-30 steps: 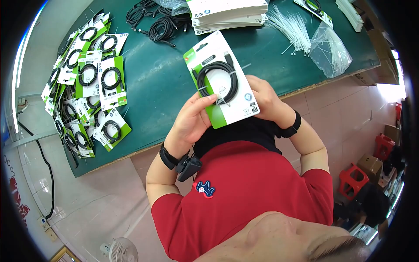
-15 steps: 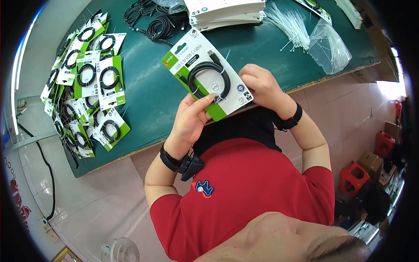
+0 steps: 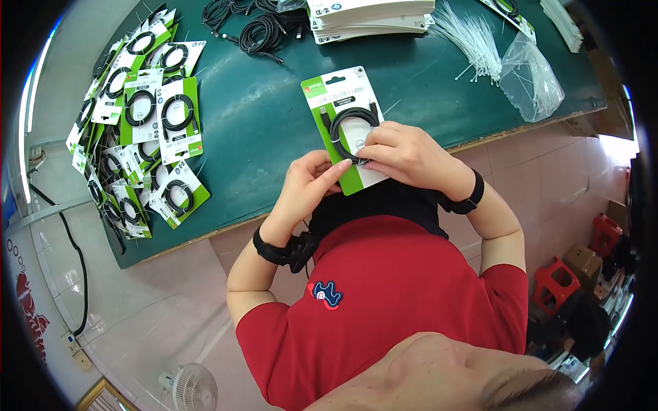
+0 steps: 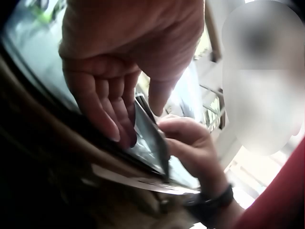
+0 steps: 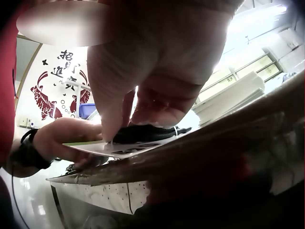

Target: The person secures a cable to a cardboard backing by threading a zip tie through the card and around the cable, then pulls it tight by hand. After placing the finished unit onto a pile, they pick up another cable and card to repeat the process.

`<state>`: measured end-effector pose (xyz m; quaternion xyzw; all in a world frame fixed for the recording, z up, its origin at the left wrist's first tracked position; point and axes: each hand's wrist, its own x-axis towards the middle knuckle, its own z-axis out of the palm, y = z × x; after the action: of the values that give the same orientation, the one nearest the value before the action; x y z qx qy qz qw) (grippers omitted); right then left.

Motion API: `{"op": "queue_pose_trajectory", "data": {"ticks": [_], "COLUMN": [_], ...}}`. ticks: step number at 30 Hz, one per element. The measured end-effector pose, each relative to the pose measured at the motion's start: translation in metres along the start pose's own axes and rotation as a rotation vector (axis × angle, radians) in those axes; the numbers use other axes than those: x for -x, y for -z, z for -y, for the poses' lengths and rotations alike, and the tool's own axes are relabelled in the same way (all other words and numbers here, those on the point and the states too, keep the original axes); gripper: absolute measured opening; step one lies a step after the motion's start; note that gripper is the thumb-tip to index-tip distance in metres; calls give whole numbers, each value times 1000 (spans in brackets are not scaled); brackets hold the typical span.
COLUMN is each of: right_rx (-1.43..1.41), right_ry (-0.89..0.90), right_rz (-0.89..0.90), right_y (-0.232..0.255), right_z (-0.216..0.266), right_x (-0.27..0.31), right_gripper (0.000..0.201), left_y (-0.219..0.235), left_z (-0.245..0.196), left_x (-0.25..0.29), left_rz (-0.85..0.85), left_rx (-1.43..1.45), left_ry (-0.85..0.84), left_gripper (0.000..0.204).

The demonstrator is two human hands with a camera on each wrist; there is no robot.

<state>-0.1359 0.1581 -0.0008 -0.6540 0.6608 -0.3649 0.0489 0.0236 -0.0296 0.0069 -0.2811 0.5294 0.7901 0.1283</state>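
A white-and-green card (image 3: 360, 79) printed as a USB-C cable pack is held tilted above the table's front edge. A coiled black cable (image 3: 334, 131) lies on its face, with a thin tie end (image 3: 392, 107) sticking out past the card's right edge. My left hand (image 3: 305, 183) holds the card's lower left edge, thumb in front and fingers behind. My right hand (image 3: 411, 156) lies over the lower right of the card, its curled fingers gripping at the coil. In the right wrist view the thumb of my right hand (image 5: 157, 57) comes down beside the black cable (image 5: 143, 133).
Many finished cable cards (image 3: 140, 106) lie heaped on the left of the green table (image 3: 253, 103). At the back are loose black cables (image 3: 257, 34), stacked blank cards (image 3: 370, 20), white cable ties (image 3: 473, 44) and a clear plastic bag (image 3: 531, 82).
The card has swung more upright and moved right and slightly down. My right hand has come from behind its right edge round to the front, onto the cable.
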Motion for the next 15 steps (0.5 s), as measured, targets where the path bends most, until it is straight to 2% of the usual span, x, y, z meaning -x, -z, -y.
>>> {"op": "queue_pose_trajectory", "data": {"ticks": [3,4,7,12,15], "right_rx": [-29,-46,-30,47,54], "right_ry": [15,25,37,34,51], "right_rz": [39,57,70,90,121], "right_y": [-5,-6,-4,7,11], "right_z": [-1,0,-1,-11,-17], "right_x": [2,1,1,-1,-3], "right_gripper": [26,26,26,27,28], "left_y": [-1,-1,-2,-3,-6], "left_z": [-1,-1,-1,11,14], "left_x": [12,10,0,-8,-9], "left_rz": [-446,-444,-293,-241,-281], "left_rx": [-1101,-1101,-1207,-1285,-1349], "left_ry": [-553,-551,-1081,-1071,-1065], "left_gripper": [27,27,28,32,33]}}
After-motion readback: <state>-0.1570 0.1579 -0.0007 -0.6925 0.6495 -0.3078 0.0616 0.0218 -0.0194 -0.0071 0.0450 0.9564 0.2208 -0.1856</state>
